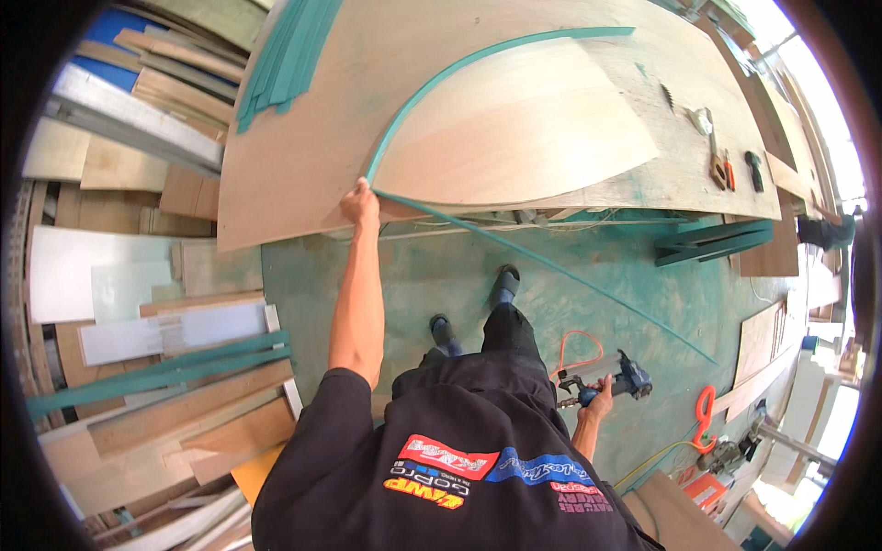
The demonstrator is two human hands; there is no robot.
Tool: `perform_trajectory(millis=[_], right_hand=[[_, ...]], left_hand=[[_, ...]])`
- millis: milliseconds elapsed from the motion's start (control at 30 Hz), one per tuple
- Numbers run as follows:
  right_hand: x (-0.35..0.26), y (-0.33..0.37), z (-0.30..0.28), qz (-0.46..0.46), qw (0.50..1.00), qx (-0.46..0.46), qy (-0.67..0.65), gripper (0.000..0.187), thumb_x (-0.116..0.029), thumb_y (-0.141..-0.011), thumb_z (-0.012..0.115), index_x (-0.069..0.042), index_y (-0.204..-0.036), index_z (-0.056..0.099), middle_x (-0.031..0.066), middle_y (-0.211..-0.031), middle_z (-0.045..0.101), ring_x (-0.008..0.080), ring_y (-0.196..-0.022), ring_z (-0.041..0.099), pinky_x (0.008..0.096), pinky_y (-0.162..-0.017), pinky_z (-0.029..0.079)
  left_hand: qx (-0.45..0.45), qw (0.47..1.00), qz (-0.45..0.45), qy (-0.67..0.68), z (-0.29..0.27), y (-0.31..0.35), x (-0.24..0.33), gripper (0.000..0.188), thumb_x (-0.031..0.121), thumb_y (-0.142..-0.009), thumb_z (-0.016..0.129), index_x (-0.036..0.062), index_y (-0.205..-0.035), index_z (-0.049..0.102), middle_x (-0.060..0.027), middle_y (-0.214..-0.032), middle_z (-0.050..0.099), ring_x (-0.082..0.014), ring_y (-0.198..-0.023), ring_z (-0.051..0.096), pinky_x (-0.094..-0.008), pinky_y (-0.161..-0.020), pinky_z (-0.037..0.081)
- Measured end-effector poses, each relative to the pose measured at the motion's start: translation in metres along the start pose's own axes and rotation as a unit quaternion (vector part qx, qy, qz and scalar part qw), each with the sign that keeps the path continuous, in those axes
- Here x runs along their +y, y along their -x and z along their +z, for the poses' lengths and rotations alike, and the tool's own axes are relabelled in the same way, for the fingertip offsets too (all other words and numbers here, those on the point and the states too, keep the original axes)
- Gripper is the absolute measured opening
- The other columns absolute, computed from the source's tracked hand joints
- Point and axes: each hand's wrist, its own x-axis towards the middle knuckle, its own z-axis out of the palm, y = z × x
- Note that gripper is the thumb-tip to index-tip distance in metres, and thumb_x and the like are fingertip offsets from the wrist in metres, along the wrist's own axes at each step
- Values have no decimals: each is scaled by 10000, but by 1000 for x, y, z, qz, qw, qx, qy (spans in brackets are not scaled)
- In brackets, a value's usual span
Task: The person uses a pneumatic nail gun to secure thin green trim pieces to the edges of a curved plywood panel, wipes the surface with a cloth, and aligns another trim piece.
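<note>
My left hand (359, 204) is closed at the near left corner of a curved plywood panel (514, 129), gripping a thin teal strip (432, 83) there. That strip bends along the panel's far left edge. From the same hand a long straight teal length (542, 260) slants down to the right, past the table edge and over the floor; whether it is the same strip I cannot tell. Low at my right side, my right hand (598, 400) is wrapped round a dark nail gun (631, 377), away from the panel.
The panel lies on a wooden worktable (285, 184). Teal strips (289, 60) are stacked at its far left; a handsaw (715, 165), orange-handled pliers (729, 171) and a black tool (754, 172) lie right. An orange hose (588, 334) loops on the floor. Boards (211, 404) crowd the left.
</note>
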Motion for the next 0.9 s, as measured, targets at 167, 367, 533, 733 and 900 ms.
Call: perform_trajectory(millis=[167,367,533,733,900], right_hand=[[-29,59,37,-86,951,-155,253,239,-209,-870,687,19,-815,639,61,-622,602,151,-569,583,276,-561,458],[-62,118,133,-106,718,-388,568,269,-200,-746,742,33,-837,643,114,-722,673,206,-594,636,336,-594,500],[-59,192,226,-311,623,-440,567,451,-287,-739,774,-47,-1086,616,175,-755,686,330,-714,693,420,-669,521],[-43,212,293,-337,596,-507,523,657,-311,-734,761,-121,-1327,554,209,-899,722,387,-852,709,433,-745,537],[-26,219,313,-271,625,-539,495,565,-274,-753,723,-107,-1279,605,204,-865,713,370,-813,711,425,-748,537]], left_hand=[[-94,991,9,-91,-18,33,51,417,308,-883,601,-87,-819,720,-271,-765,694,-370,-775,711,-450,-745,533],[-65,995,26,-69,-16,34,56,376,281,-867,622,-78,-830,727,-278,-794,697,-396,-801,709,-454,-756,547],[-75,997,-27,-16,-13,8,27,382,306,-851,666,-68,-809,730,-256,-773,702,-381,-770,710,-451,-732,546],[-83,996,-22,24,-15,12,23,385,317,-880,685,-61,-818,730,-179,-689,693,-275,-655,686,-401,-663,529],[-117,991,54,-34,-23,11,23,418,332,-893,686,-74,-800,711,-162,-672,688,-240,-633,676,-390,-639,523]])
